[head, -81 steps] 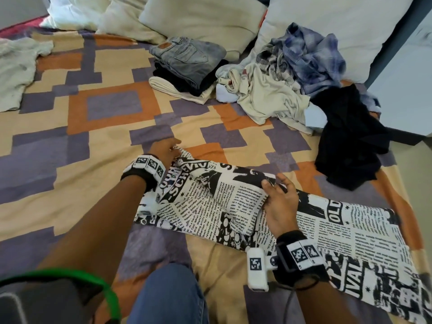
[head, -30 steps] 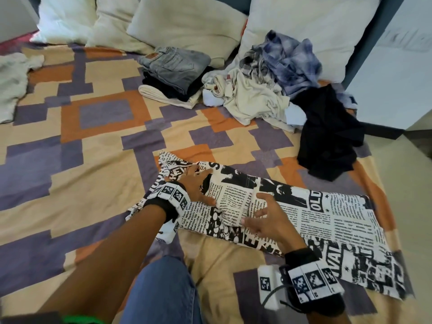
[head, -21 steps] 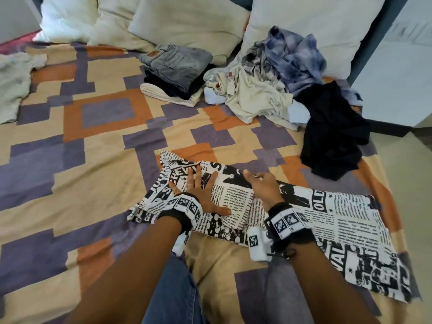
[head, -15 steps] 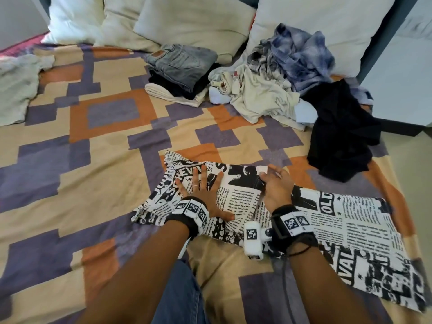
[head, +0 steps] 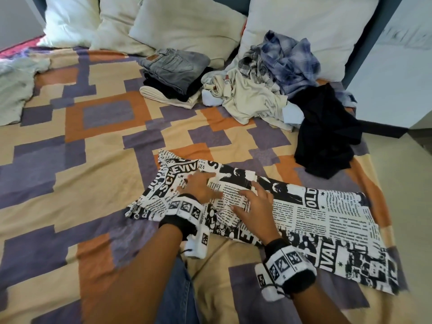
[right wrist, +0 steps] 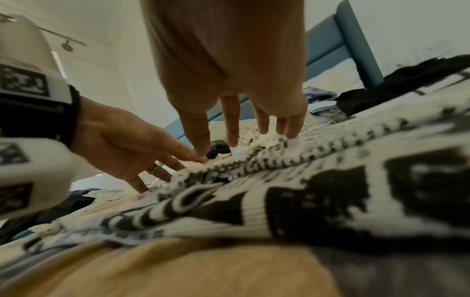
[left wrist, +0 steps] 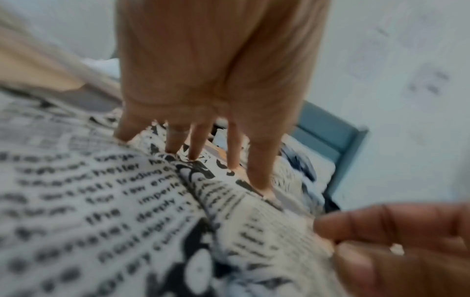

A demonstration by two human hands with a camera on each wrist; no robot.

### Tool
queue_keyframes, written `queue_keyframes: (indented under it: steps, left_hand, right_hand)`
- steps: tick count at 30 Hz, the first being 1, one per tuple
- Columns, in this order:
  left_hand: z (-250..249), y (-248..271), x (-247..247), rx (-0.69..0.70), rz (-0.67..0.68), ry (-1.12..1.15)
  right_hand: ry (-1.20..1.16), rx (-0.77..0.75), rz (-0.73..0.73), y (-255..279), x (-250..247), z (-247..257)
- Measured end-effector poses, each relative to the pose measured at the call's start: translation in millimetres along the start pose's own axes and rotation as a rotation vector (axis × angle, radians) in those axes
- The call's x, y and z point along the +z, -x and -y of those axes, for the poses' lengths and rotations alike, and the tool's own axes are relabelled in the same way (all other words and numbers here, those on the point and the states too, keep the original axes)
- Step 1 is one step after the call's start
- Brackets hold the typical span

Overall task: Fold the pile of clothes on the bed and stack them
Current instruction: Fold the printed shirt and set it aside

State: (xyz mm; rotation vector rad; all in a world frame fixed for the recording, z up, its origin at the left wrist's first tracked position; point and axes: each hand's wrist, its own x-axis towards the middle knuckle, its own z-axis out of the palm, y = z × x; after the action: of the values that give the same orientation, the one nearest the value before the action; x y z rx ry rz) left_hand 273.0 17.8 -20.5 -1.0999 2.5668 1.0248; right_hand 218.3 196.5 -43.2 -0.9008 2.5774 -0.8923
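Observation:
A black-and-white newspaper-print garment (head: 315, 213) lies folded lengthwise across the near part of the bed. My left hand (head: 198, 184) rests flat on its left end, fingers spread and straight (left wrist: 193, 148). My right hand (head: 251, 202) lies flat on the cloth just to the right, fingers straight (right wrist: 254, 128), touching a raised fold (right wrist: 241, 162). A folded stack topped by grey jeans (head: 175, 66) sits at the back. Beside it is the unfolded pile (head: 264, 90), with a blue plaid shirt (head: 289, 59) and a black garment (head: 325, 129).
Several white pillows (head: 187, 22) line the headboard. A pale garment (head: 14, 90) lies at the far left. The patterned bedspread (head: 81, 160) stretches left of the garment. The bed's right edge and floor (head: 411, 183) are close by. My blue-jeaned knee (head: 177, 295) is in front.
Over the last second my right hand slid up to the garment's far edge, then back toward me and to the right. The left hand stayed pressed flat on the left end.

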Motion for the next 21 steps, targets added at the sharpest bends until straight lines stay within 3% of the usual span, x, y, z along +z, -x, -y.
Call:
queue_keyframes:
  steps: [2, 4, 7, 8, 9, 11, 14, 21]
  left_hand:
    - [6, 6, -9, -0.117, -0.310, 0.400]
    - [22, 5, -20, -0.293, -0.452, 0.538]
    - [48, -10, -33, -0.440, -0.449, 0.669]
    - [54, -15, -33, -0.474, -0.403, 0.596]
    - [59, -18, -34, -0.449, -0.349, 0.572]
    - [59, -29, -39, -0.424, -0.283, 0.769]
    - [59, -49, -35, -0.441, -0.381, 0.920]
    - [32, -54, -45, -0.480, -0.339, 0.802]
  right_hand:
    - [-0.012, -0.093, -0.104, 10, 0, 8]
    - [0.032, -0.198, -0.078, 13, 5, 22]
    - [0.213, -0.322, 0.027, 6, 18, 43]
    - [0.299, -0.326, 0.052, 2, 23, 48]
    - [0.377, -0.298, 0.079, -1, 28, 50]
    - [0.484, -0.232, 0.105, -4, 33, 54]
    - [0.591, -0.251, 0.060, -2, 35, 55]
    - [0.533, -0.347, -0.085, 9, 17, 49]
